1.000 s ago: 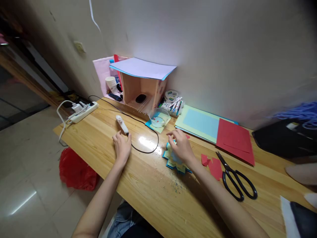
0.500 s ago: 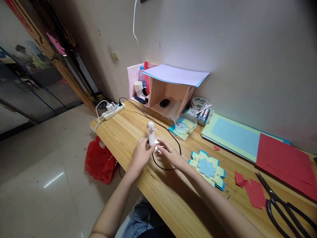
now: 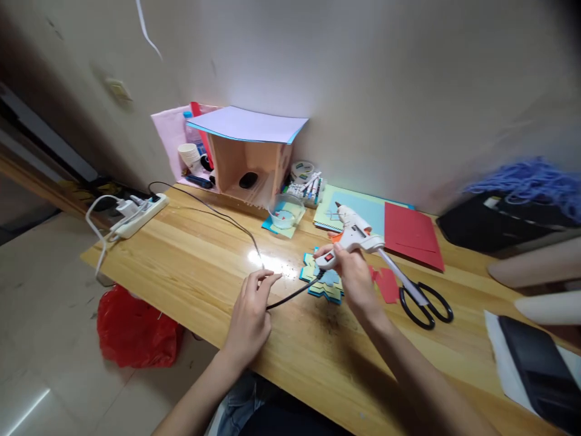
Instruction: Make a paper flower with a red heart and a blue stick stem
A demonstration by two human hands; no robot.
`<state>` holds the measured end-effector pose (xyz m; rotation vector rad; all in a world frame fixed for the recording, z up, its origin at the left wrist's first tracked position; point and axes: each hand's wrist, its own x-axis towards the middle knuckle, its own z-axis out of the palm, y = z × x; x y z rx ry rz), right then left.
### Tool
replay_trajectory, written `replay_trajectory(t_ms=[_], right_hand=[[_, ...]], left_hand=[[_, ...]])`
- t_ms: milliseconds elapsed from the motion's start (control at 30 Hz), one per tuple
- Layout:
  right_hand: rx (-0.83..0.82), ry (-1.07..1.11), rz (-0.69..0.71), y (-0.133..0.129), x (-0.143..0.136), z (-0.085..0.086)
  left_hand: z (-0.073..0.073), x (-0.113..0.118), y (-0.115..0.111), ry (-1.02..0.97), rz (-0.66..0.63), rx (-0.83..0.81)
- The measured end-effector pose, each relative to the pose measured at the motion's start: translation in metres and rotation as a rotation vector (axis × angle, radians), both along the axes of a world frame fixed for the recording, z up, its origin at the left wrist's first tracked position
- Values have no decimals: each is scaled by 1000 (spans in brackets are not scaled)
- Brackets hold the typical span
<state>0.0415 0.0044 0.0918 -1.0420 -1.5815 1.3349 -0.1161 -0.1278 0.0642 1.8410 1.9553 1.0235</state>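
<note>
My right hand (image 3: 351,275) grips a white hot glue gun (image 3: 354,236) by its handle, holding it above the table with the nozzle pointing up and left. A glue stick (image 3: 402,275) juts from its back end, in front of the black-handled scissors (image 3: 422,306). From the handle's base, a black cord (image 3: 295,297) runs to my left hand (image 3: 252,312), whose fingers are curled loosely round it near the table's front edge. Behind the gun lies a layered blue and yellow paper flower (image 3: 324,284), partly hidden by my right hand. Red paper scraps (image 3: 387,284) lie beside it.
A purple-roofed cardboard box (image 3: 247,157) stands against the wall. Nearby are a clear bowl (image 3: 287,212), a box of markers (image 3: 308,188) and coloured paper sheets (image 3: 413,233). A power strip (image 3: 140,218) sits far left; a black phone-like slab (image 3: 540,363) lies right.
The view has swung right. My right hand has lifted the glue gun and carried it rightward, tilting it from upright; my left hand has left the gun and is now at the cord.
</note>
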Motion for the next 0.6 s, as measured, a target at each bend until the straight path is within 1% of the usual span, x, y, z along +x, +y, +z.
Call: replay_trajectory(t_ms=[33,100,167,200,233,267,333,400,467,533,600], right_hand=[[15,-30,-21,8,15,-2],[55,-103,-20,19,44,-9],[33,-189,57,23,69,-18],[3,-236,108,22,79,-23],[-33,-284,163,20,87,-28],[-62,-327,208,18,94,-32],[-94,-376,260,11,102,-39],[-108,-377,282,7,105,-42],[-120,-370,285,5,105,-43],[-131,-384,281,6,103,-40],[-135,-406,274,8,102,-37]], left_hand=[[0,-1,1,11,-92,-37],[2,-1,7,4,-326,-148],[4,3,17,-33,-561,-253],[4,6,23,-48,-638,-281],[3,10,32,-50,-676,-286],[-1,14,41,-35,-675,-269],[-13,21,62,37,-589,-202],[-28,28,83,106,-489,-129],[-43,33,100,134,-448,-81],[-54,37,110,137,-407,-71],[-60,40,114,123,-354,-77]])
